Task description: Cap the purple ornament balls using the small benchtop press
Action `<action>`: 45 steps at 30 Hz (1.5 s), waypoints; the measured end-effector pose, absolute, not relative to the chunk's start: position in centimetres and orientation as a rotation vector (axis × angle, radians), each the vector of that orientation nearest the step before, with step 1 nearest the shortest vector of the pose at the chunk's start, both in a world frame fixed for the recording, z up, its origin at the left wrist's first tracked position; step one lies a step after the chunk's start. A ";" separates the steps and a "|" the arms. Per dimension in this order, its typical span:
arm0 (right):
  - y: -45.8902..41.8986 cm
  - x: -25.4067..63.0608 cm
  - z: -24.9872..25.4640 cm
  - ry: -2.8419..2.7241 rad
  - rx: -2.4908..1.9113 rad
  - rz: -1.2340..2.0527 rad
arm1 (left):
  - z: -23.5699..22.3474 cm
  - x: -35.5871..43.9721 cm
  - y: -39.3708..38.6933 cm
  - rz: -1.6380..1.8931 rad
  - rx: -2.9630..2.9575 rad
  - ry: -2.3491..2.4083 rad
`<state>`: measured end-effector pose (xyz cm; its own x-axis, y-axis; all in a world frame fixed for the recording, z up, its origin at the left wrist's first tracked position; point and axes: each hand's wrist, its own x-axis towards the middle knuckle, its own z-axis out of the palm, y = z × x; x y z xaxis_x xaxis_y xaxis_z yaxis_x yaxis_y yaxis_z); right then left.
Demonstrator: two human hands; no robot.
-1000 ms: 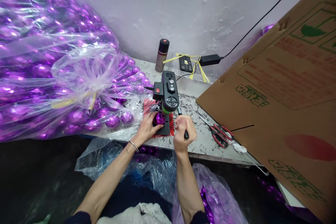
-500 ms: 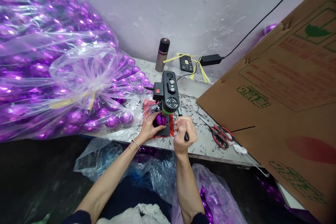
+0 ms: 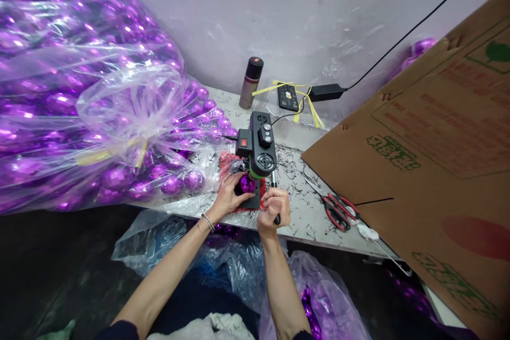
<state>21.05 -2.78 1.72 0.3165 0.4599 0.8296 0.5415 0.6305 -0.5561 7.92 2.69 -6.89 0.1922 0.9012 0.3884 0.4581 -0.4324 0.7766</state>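
A small black bench drill [image 3: 260, 143] with a red switch stands on a red mat [image 3: 228, 161] near the table's front edge. Under its head sits a shiny purple ball [image 3: 247, 184]. My left hand [image 3: 229, 194] is wrapped round that ball and holds it on the drill's base. My right hand [image 3: 271, 211] is closed in a fist on the drill's black lever handle [image 3: 275, 196], pulled down towards me.
A huge clear bag of purple balls [image 3: 79, 90] fills the left. Red-handled scissors [image 3: 337, 207] lie to the right, beside a leaning cardboard box [image 3: 430, 143]. A spray can [image 3: 251, 82] and a power adapter [image 3: 326, 92] sit by the wall. Plastic bags hang below the table edge.
My right hand has pulled the lever lower and nearer to me. The left hand stays on the ball. The view has shifted slightly.
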 end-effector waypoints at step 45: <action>-2.6 21.2 6.7 -1.166 -1.019 0.112 | -2.3 -0.2 -1.4 1.140 2.254 1.556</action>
